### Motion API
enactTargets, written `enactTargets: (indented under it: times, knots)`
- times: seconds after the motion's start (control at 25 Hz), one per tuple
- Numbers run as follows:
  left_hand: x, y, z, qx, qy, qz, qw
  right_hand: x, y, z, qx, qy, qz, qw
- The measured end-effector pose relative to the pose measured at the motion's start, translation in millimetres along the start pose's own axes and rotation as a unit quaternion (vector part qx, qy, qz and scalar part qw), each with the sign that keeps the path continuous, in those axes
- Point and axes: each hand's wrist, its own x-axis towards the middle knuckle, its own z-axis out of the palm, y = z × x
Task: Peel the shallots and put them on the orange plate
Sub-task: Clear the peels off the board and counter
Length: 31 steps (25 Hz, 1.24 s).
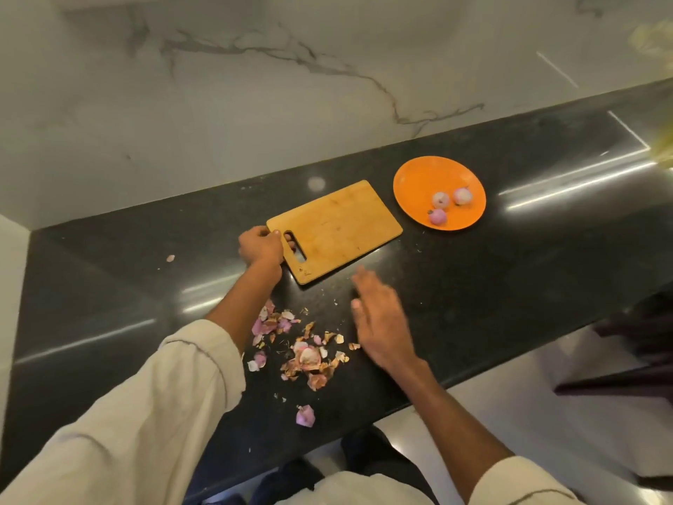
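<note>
1. Head view, counts: three peeled shallots [447, 205] are lying on the orange plate [418, 184], two side by side toward the far part and one nearer its front edge, all close together but apart.
2. One wooden cutting board [342, 224] with a handle slot is lying flat just left of the plate, not touching it.
3. One loose scatter of shallot peels [306, 355] is sitting on the counter nearer the person, plus one stray pink peel [305, 416] nearer the counter edge and one small scrap [170, 258] far left.
4. Left hand [260, 246] is gripping the board's handle end, thumb on top at the corner, a fingertip showing through the slot from below.
5. Right hand [378, 318] is hovering open over the counter between board and peels, fingers straight and together, holding nothing; slightly blurred.
6. Both arms are wearing cream sleeves [145, 413], pushed up.
7. Surface: glossy black speckled countertop [510, 267], reflecting light streaks.
8. Room: white marble-look wall [255, 85] with grey veins behind the counter; pale floor [510, 395] at lower right.
</note>
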Motion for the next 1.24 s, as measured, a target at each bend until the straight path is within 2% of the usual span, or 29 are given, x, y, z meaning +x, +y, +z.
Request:
enactTargets:
  times: [0.08, 0.16, 0.28, 0.44, 0.56, 0.68, 0.76, 0.96, 1.12, 1.24]
  knots:
    - [6.0, -2.4, -9.2, 0.087, 0.03, 0.047, 0.995, 0.4, 23.1, -11.0, -0.074, 0.025, 0.074, 0.994]
    - [2.4, -3.3, -18.6, 0.144, 0.035, 0.082, 0.986, -3.7, 10.8, 0.4, -0.108, -0.005, 0.067, 0.992]
    - [-8.9, -6.0, -27.5, 0.172, 0.028, 0.115, 0.978, -13.6, -40.6, 32.6, -0.053, -0.016, 0.029, 0.998]
    - [-32.5, -7.7, -33.2, 0.192, 0.043, 0.127, 0.972, -43.4, -80.4, 56.6, 0.074, -0.019, 0.006, 0.997]
    - [-45.1, -10.9, -49.4, 0.206, 0.05, 0.166, 0.963, -40.6, -100.1, 55.9, 0.117, -0.025, -0.087, 0.989]
    - [-47.6, -17.5, -92.4, 0.173, 0.047, 0.258, 0.949, -4.1, -133.9, 53.0, 0.143, -0.062, -0.208, 0.966]
    - [-33.7, -22.6, -129.5, 0.174, 0.042, 0.295, 0.939, 30.9, -156.8, 54.3, 0.147, -0.08, -0.24, 0.956]
    - [24.8, -21.7, -208.4, 0.204, 0.006, 0.206, 0.957, 141.2, -202.1, 84.2, 0.053, -0.177, -0.216, 0.959]
    - [56.4, -14.9, -221.3, 0.253, -0.052, 0.194, 0.946, 201.2, -235.7, 110.8, -0.016, -0.269, -0.26, 0.927]
    - [57.4, -35.4, -214.8, 0.317, -0.1, 0.192, 0.923, 197.4, -229.7, 123.4, -0.022, -0.286, -0.293, 0.912]
